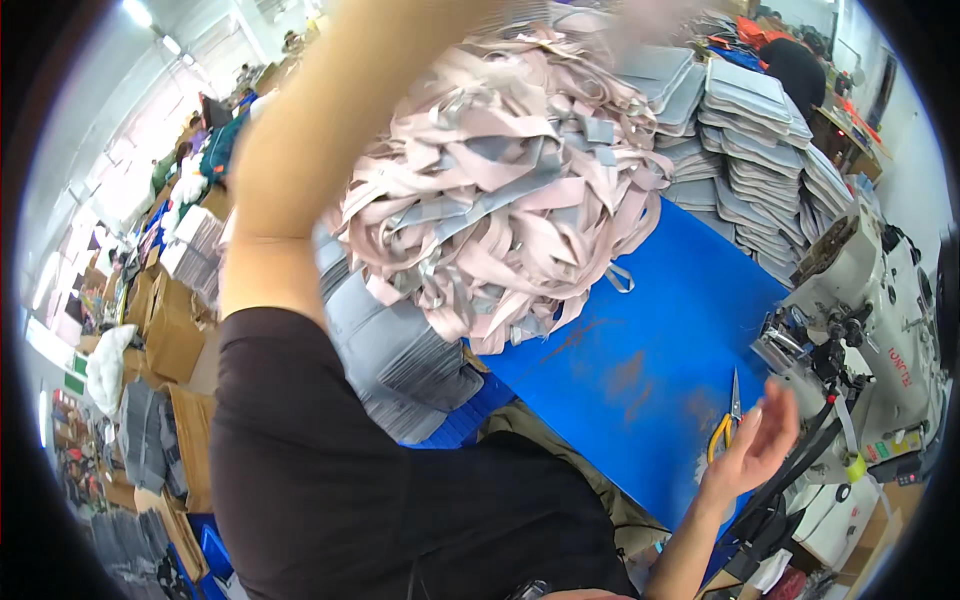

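Head view: holding right hand (755, 448) loosely open over the blue tabletop (690, 310).
Reaching with left hand (655, 22) toward the tabletop's far side, too blurred to tell whether spread or pinching; with pink-and-grey straps (510, 190) heaped at the tabletop's far left, scissors (734, 413) lying on its right.

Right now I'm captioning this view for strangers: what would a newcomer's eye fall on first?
First, the big tangled heap of pale pink and grey fabric strips, top centre. Next, the bright blue flat worktop below and right of it, where yellow-handled metal scissors lie beside the person's bare right hand, lower right.
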Tool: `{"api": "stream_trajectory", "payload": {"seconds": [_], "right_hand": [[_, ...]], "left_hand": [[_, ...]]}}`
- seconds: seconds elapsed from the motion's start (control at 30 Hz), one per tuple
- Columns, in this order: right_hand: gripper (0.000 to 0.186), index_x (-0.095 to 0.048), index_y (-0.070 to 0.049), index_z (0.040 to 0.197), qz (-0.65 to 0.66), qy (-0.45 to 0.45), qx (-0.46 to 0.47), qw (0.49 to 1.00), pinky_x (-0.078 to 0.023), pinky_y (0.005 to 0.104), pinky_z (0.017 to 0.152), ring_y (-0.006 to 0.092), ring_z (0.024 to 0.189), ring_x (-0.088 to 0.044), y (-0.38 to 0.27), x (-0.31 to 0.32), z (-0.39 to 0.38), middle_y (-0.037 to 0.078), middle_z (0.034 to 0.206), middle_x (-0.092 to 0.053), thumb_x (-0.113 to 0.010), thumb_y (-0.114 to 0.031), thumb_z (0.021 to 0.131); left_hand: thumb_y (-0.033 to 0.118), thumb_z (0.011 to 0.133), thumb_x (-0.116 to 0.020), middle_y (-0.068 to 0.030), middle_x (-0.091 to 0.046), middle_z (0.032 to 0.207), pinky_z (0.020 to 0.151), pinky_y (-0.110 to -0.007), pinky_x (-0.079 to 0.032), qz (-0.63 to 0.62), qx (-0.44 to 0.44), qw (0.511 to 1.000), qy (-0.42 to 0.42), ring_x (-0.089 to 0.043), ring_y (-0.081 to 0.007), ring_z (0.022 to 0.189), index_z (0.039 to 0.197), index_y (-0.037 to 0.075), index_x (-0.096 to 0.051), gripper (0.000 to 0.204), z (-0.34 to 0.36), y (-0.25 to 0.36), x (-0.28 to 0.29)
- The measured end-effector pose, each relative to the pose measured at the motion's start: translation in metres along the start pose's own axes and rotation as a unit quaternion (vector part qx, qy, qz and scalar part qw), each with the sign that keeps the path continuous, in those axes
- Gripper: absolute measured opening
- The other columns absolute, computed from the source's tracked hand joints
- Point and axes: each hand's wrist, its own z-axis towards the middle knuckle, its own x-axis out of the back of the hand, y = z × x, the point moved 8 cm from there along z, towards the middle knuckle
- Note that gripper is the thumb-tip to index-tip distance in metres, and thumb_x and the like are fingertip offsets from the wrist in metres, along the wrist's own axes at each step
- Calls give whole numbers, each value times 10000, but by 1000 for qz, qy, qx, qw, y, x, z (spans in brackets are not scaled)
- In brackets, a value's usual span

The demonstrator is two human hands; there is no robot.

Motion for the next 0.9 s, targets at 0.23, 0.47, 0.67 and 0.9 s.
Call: {"api": "stream_trajectory", "payload": {"seconds": [0.23,0.47,0.67,0.9], "right_hand": [[667,-292,36,1566,189,-89,-48,977,-483,311,996,199,1186,-634,-40,-108,36,172,1326,-638,-637,-44,1000],[726,-284,-19,1613,84,-143,-277,946,-482,284,944,151,1050,-649,68,-45,-23,156,1201,-694,-603,37,963],[701,-383,27,1558,150,-149,-337,918,-463,299,1042,184,1239,-609,82,-29,-33,193,1407,-612,-541,131,883],[503,-516,52,1456,80,-165,-283,941,-576,280,887,164,1077,-693,76,-40,-29,143,1430,-594,-543,48,954]], "left_hand": [[112,888,-751,-95,-748,882,786,-354,-585,-238,113,960,-97,-740,-196,856,1074,9,-648,237,-160,-105,-165],[162,945,-643,-161,-731,1156,884,-380,-599,601,-105,783,116,-728,-287,1003,1254,63,-693,329,-118,-206,154],[399,874,-706,-186,-743,1140,941,-478,-546,717,311,624,-14,-696,-377,1098,1227,137,-730,440,-219,-301,421],[213,851,-707,-114,-744,993,760,-437,-580,745,8,660,95,-728,-328,853,1164,157,-763,324,-152,-143,307]]}}
